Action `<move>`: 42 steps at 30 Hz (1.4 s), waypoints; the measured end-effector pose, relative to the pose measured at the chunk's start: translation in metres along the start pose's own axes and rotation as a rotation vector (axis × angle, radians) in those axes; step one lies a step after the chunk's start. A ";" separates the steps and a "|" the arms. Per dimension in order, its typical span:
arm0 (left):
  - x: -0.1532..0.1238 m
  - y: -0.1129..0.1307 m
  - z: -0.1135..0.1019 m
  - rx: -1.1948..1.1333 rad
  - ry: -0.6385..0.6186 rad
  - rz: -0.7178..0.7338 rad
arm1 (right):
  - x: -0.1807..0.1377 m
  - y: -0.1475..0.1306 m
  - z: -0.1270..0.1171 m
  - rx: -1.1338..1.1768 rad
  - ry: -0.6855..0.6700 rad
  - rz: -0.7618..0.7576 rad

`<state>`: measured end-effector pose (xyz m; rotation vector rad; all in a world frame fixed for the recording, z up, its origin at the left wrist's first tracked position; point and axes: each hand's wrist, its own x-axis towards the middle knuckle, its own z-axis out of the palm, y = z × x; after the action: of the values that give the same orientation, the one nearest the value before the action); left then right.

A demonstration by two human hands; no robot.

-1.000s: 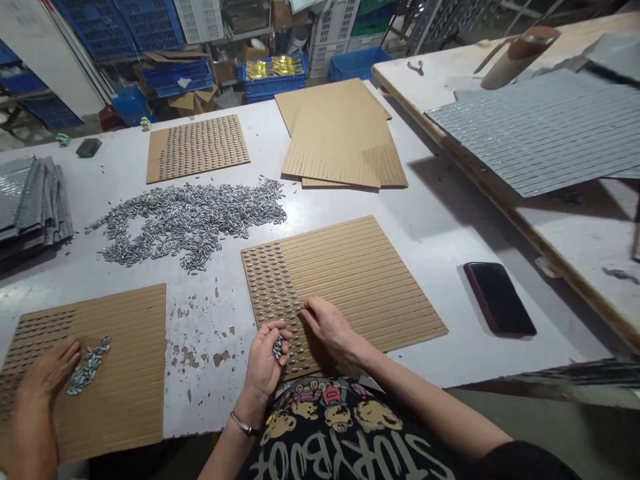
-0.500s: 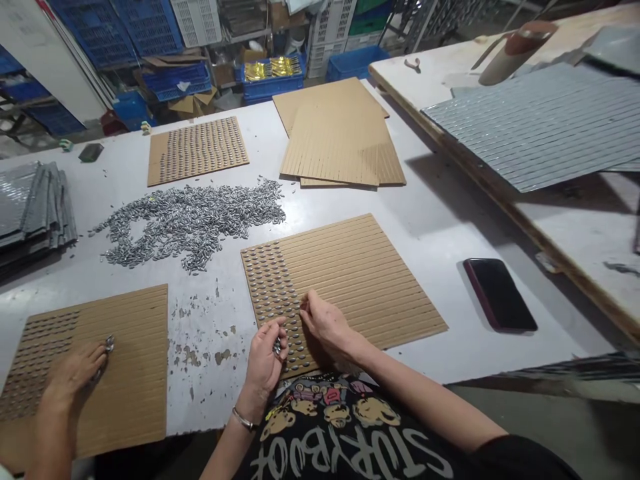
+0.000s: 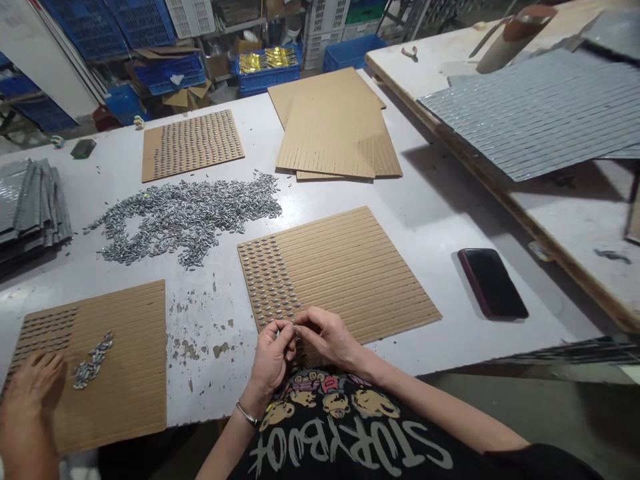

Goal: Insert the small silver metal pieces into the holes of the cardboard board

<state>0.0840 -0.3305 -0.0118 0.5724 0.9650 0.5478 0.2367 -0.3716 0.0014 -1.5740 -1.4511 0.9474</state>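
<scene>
Silver pellets (image 3: 50,327) run in rows on a co-worker's cardboard sheet (image 3: 130,373) at far left, its near corner lost behind an arm. The co-worker's hand (image 3: 37,380) covers part of those rows, so I cannot see what is under it. Beyond, a stack of silvery sheets (image 3: 30,207) is cut off by the left edge. More pellets lie in a loose heap (image 3: 190,217) on the white table. Next comes my own cardboard sheet (image 3: 350,267), with pellets in rows along its left side; my hands hide its near left corner. My left hand (image 3: 273,353) is curled nearly closed around pellets, mostly hidden by my fingers. My right hand (image 3: 327,337) has thumb and forefinger brought together at the left fingertips; whether a pellet sits between them is too small to tell. Farther right lie a phone (image 3: 493,283) and a grey ridged sheet (image 3: 540,113), cut off by the edge.
</scene>
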 end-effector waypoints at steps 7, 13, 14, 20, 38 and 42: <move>0.001 -0.003 -0.003 0.063 -0.064 -0.153 | -0.003 0.015 -0.008 -0.038 0.000 0.054; 0.000 -0.001 -0.008 -0.060 -0.023 -0.163 | 0.002 0.013 -0.007 0.040 -0.013 0.073; -0.001 -0.001 -0.008 -0.077 -0.025 -0.169 | 0.002 0.010 -0.005 0.064 -0.034 0.061; -0.002 0.015 -0.021 -0.209 0.031 -0.055 | -0.005 0.015 -0.007 -0.077 0.084 0.059; -0.026 0.029 -0.067 -0.385 0.262 0.118 | 0.001 0.009 0.033 -0.666 -0.421 -0.189; -0.029 0.024 -0.072 -0.383 0.275 0.127 | 0.006 0.013 0.037 -0.684 -0.463 -0.192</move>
<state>0.0042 -0.3176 -0.0106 0.2172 1.0521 0.9184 0.2091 -0.3643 -0.0260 -1.6895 -2.3945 0.7675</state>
